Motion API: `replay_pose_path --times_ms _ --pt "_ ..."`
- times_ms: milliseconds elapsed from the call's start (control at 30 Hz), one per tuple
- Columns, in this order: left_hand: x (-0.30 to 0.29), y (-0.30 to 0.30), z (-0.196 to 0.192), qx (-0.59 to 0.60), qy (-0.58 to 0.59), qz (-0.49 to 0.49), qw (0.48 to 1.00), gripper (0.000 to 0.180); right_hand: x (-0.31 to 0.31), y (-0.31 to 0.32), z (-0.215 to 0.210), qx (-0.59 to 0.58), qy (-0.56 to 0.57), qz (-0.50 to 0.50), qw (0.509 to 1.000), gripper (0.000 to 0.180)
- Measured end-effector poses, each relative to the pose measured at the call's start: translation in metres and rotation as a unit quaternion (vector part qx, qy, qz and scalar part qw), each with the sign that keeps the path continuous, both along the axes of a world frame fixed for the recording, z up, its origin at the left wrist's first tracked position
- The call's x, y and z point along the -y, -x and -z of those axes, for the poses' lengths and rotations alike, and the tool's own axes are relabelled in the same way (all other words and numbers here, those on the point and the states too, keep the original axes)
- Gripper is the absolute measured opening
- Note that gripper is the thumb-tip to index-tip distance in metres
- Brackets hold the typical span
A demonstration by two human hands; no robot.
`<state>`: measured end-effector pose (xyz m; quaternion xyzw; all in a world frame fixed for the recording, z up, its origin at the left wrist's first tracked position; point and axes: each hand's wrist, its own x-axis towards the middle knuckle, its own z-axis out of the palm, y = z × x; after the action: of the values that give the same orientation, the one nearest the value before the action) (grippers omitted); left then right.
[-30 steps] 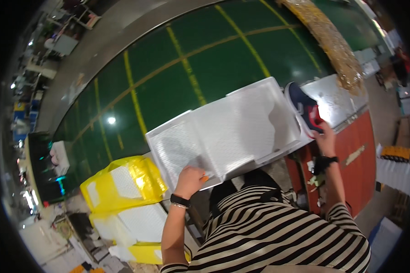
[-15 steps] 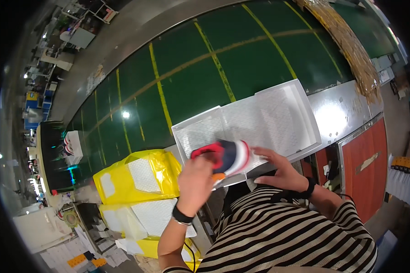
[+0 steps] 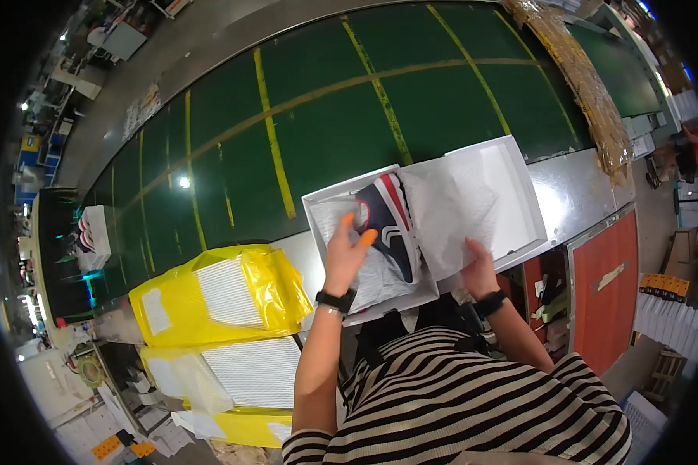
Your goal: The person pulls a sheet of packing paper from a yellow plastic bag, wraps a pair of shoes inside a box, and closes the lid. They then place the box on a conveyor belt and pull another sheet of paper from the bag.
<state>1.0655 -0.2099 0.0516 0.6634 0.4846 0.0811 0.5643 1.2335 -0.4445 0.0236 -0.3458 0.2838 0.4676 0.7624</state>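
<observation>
A navy sneaker with red and white trim lies on its side in the left half of an open white shoebox. Crumpled white tissue paper spreads under the shoe and over toward the right half of the box. My left hand, with orange covers on its fingertips, is beside the shoe's collar, thumb and fingers apart. The near edge of the tissue is pinched by my right hand, just right of the shoe.
Behind the box runs a green conveyor belt with yellow lines. Yellow plastic-wrapped packs of white paper are stacked at left. Another white box with shoes sits on the belt's far left; a red-brown cabinet panel stands at right.
The sneaker has gone from my left hand down into the box, and that hand has opened. My right hand has taken the tissue, which is now lifted across the box.
</observation>
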Motion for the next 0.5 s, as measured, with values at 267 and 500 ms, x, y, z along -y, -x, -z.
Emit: replay_pose_path --times_ms 267,500 --pt "-0.012 0.082 -0.045 0.149 -0.099 -0.241 0.954 0.022 -0.081 0.062 -0.028 0.858 0.032 -0.475 0.193 0.040" --pt "-0.005 0.043 -0.043 -0.115 -0.458 0.249 0.845 0.059 -0.044 0.076 -0.026 0.809 0.064 -0.529 0.248 0.039"
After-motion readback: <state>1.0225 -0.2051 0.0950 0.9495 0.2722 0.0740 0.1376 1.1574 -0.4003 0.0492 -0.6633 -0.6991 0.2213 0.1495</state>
